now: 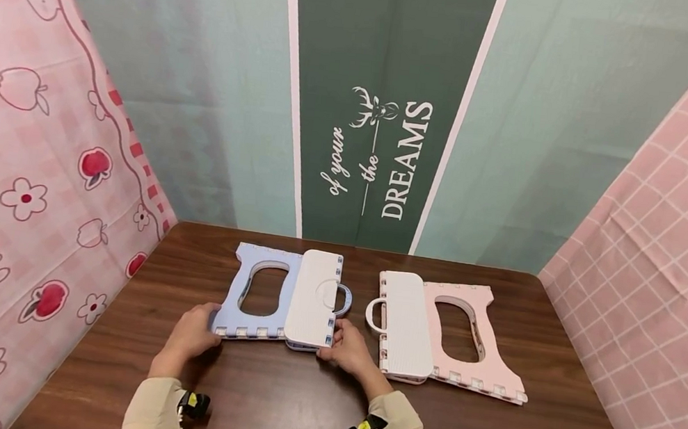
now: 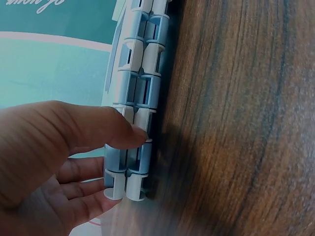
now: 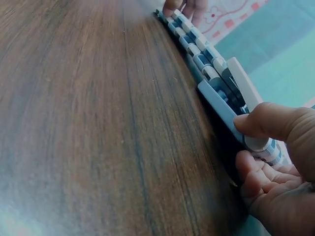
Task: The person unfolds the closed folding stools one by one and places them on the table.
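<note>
A blue and white folding stool (image 1: 309,309) lies folded flat on the table, its curved handle (image 1: 343,300) pointing right. My left hand (image 1: 190,331) grips its near left corner; in the left wrist view the thumb (image 2: 123,130) presses on the hinged edge (image 2: 137,88) and the other fingers sit behind it. At the near right corner my right hand (image 1: 350,348) pinches the white seat end, thumb (image 3: 261,122) on the near side and curled fingers around the end. Right of it lies a pink and white folding stool (image 1: 404,326), also flat, its handle facing left.
The brown wooden table (image 1: 273,410) ends at a green cloth backdrop (image 1: 225,90). Pink printed cloth (image 1: 31,140) hangs at the left and pink checked cloth (image 1: 677,277) at the right. Black cameras with straps (image 1: 194,405) sit on both wrists.
</note>
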Available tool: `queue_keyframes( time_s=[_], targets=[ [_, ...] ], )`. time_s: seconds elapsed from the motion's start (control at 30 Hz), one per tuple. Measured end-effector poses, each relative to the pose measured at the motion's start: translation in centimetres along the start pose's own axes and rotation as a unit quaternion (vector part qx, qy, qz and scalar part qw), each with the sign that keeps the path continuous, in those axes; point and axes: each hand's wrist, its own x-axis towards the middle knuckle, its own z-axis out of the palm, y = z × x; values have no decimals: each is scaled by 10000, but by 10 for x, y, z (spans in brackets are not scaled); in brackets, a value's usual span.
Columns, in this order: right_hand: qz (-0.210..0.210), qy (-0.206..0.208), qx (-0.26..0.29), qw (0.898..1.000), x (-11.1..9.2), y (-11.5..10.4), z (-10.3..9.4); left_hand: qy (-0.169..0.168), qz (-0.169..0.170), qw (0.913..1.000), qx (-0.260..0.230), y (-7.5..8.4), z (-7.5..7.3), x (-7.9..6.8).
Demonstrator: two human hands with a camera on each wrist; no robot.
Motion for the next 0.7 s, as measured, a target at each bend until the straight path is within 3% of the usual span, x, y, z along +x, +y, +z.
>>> queue_keyframes(
  time_s=[0.1, 0.37, 0.57, 0.7],
  targets=[
    [27, 73, 83, 9999, 0, -2, 1, -5, 59, 10000, 41, 2, -1, 1],
    [96, 116, 1421, 9897, -5, -19, 0, -133, 75, 9998, 143, 4, -3, 2],
    [-26, -72, 1582, 9874, -14, -43, -6, -189, 20, 9997, 158, 5, -3, 4],
    [-69, -72, 1540, 9880, -16, -45, -6, -191, -23, 9997, 159, 4, -3, 3]
  ],
)
